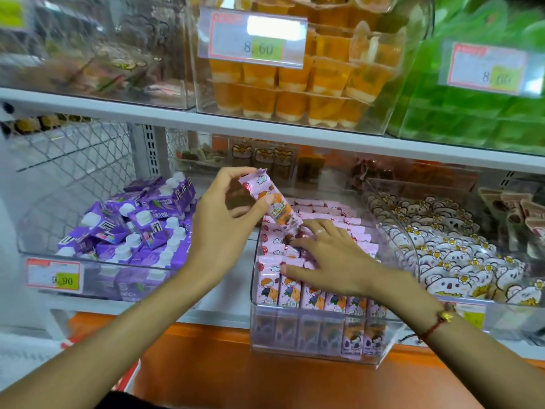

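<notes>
left fingers [265, 202] pinch pink packet [272, 199]; right fingers [298, 271] flat.

The middle price tag [253, 38], on the far clear box of orange jelly cups [295, 81], says 8.60 on a green patch. The right price tag [486, 67], on the far box of green packs [472, 119], says 8.60 too. The left price tag [53, 274], on the near box of purple pouches [132, 228], says 9.90. The small print on all three tags is too blurry to read, and so are the letters on the pink packet [271, 199].
</notes>
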Demonstrator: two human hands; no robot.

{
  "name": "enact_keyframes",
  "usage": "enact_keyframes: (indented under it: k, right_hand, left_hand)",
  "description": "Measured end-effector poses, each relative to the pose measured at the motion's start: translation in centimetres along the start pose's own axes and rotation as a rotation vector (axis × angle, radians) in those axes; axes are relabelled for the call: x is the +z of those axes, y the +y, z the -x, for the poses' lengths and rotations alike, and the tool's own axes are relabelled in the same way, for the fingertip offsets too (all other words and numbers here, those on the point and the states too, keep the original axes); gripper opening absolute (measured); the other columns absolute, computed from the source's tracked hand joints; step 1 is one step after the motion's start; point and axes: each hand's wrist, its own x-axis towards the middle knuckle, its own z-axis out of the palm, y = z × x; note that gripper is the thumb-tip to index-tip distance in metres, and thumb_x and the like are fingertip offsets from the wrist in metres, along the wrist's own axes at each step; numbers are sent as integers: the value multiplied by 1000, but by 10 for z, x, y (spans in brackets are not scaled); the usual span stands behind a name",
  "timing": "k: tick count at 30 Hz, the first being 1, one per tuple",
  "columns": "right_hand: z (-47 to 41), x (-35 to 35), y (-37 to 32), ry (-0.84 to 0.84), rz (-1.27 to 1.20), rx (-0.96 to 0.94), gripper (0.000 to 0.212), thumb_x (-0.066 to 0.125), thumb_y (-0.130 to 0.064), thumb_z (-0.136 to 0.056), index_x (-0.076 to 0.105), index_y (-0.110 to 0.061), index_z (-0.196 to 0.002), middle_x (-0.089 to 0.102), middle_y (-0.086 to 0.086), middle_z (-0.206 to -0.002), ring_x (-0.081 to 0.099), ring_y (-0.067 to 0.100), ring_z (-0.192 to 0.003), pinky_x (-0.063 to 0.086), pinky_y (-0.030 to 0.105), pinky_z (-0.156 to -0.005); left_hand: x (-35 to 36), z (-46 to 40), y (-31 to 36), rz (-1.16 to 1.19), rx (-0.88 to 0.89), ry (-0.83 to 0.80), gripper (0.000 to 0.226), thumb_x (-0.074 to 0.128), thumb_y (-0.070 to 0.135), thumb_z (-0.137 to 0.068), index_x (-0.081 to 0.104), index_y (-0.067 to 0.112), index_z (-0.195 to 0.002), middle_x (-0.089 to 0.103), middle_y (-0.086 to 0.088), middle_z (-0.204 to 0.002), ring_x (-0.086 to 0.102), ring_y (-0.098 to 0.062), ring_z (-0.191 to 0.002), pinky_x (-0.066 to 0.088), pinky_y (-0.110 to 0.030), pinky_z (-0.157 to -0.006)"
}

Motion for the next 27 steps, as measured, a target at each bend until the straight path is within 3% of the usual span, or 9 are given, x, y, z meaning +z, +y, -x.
enact_keyframes:
  k: [4, 8, 10, 14, 20, 27]
  right_hand:
    - [9, -3, 5, -5, -129, -35, 66, 57, -70, -77, 52, -30, -129, 27, 1, -151, 18, 16, -138, 21, 36, -110]
    - [19, 4, 6, 33, -203, -34, 65, 59, -66, -78, 48, -32, -133, 32, -3, -149, 24, 14, -136, 29, 33, -109]
    - [23, 9, 5, 69, -219, -38, 65, 56, -66, -81, 45, -32, -136, 31, -4, -151, 23, 11, -137, 28, 34, -109]
    - [28, 14, 3, 127, -222, -23, 62, 56, -63, -83, 46, -33, -135, 25, -4, -153, 17, 11, -140, 22, 33, -112]
    - [30, 18, 5, 140, -259, 2, 60, 58, -63, -82, 46, -36, -134, 24, -3, -152, 16, 10, -139, 19, 31, -110]
    - [30, 19, 6, 143, -260, 5, 61, 55, -66, -81, 45, -37, -134, 24, -5, -152, 19, 12, -137, 22, 32, -108]
  left_hand:
    - [2, 1, -6, -78, -2, -75, 35, 74, 16, -81, 61, 21, -113, 67, 16, -102, 64, 4, -94, 54, -16, -78]
    - [7, -2, -8, -230, 40, -179, 33, 75, 23, -80, 61, 31, -108, 65, 29, -85, 62, 8, -80, 52, -16, -77]
    - [8, -11, -6, -371, 78, -241, 35, 75, 33, -78, 61, 30, -110, 64, 27, -79, 60, 9, -77, 51, -19, -75]
    - [9, -37, 3, -580, 139, -358, 40, 76, 43, -75, 63, 31, -110, 71, 13, -96, 66, -3, -87, 55, -36, -80]
    - [20, -57, 1, -493, 41, -463, 34, 83, 27, -71, 58, 34, -94, 70, 10, -97, 69, -6, -87, 56, -42, -83]
    - [17, -69, 0, -613, -36, -575, 34, 81, 24, -73, 62, 17, -100, 69, 0, -103, 67, -18, -91, 52, -45, -87]
